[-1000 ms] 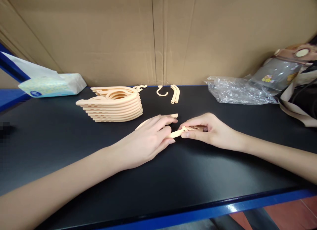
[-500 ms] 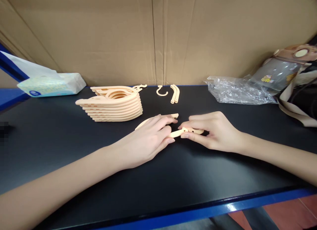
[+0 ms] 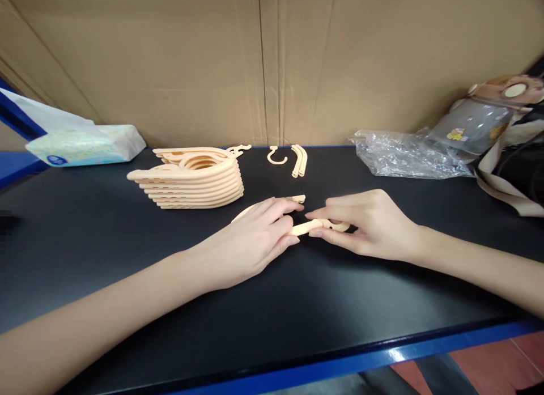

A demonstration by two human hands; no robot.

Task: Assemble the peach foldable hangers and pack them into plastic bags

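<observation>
Peach plastic was all that we had in hand: a curved hanger piece [image 3: 303, 229] lay flat on the black tabletop [image 3: 127, 270], about midway between its left and right edges and somewhat nearer the front edge than the back. Our left hand [image 3: 250, 245] rested on top of it with the fingers stretched out almost straight, pressing down rather than curling round; the thumb was hidden, so we could not tell whether it gripped from below. One tip of the piece showed just beyond the forefinger and a straight strip stuck out past the lower fingers. Our right hand [image 3: 369, 222] met that strip, thumb and forefinger closed in a pinch on its end, the other fingers bent loosely behind. Towards the back edge, left of the middle, stood a stack of hangers [image 3: 191, 182] in the same peach plastic. Just beside it to the right, close to the back edge, lay a loose hook [image 3: 276, 156] and a pair of curved arms [image 3: 298, 160], apart from each other. A tissue pack [image 3: 85, 145] sat at the back left corner, and a crumpled clear bag [image 3: 408, 154] at the back right, near a grey bottle [image 3: 476, 123]. Cardboard [image 3: 272, 60] rose behind the back edge.
</observation>
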